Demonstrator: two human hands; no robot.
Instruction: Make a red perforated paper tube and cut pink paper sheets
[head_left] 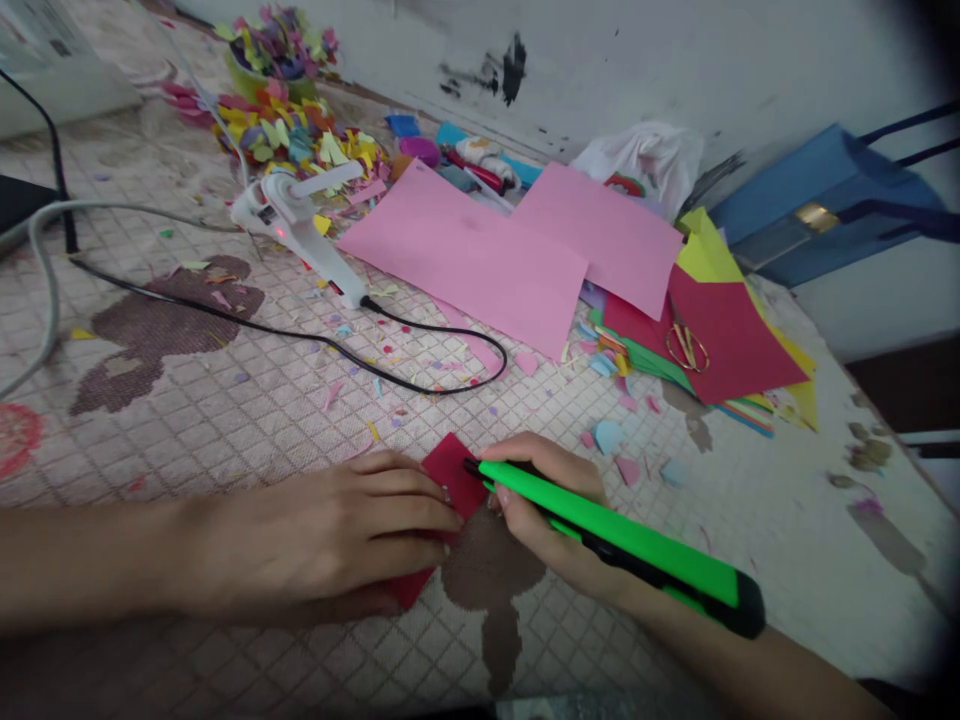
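A small piece of red paper (452,470) lies on the patterned tablecloth near the front centre. My left hand (352,525) rests flat over its lower left part, fingers stretched out and pointing right. In my right hand (544,500) is a bright green and black tool (622,530), held like a pen and slanting down to the left. Its dark tip touches or hovers just over the upper right edge of the red paper; which of the two I cannot tell.
Behind my hands a white glue gun (322,250) trails a looped black cable (330,342). Pink sheets (472,255) lie at the back, gold scissors (686,345) on red paper at the right. Colourful scraps (300,140) fill the back left; a blue bag (825,210) stands back right.
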